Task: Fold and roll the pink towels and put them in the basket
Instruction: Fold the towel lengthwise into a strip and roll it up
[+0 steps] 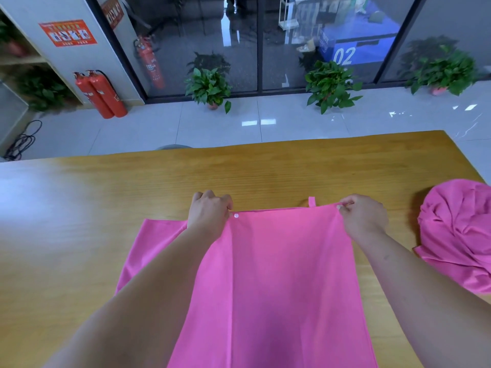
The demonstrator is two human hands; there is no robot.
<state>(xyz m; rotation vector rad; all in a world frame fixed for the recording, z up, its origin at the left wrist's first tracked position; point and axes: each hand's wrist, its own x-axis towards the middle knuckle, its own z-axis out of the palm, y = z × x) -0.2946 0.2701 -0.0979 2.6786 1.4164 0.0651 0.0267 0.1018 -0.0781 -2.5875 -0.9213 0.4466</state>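
- Head view: pink towel (279, 274) lies spread on the wooden counter (106, 195), directly before the person.
- Left hand (210, 211) pinches its far left corner, fingers (224, 201) curled, beside a white snap (236, 215).
- Right hand (362, 216) pinches the far right corner.
- Crumpled pink towels (459, 229) sit at right.

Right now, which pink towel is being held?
The flat towel at centre, pinched by left hand and right hand; the bunched towel lies untouched.

Wooden table (106, 197), glossy tiled floor (292, 120), glass wall (207, 35), potted plants (208, 87).

Bare table (79, 208) left; towel heap (459, 235) right.
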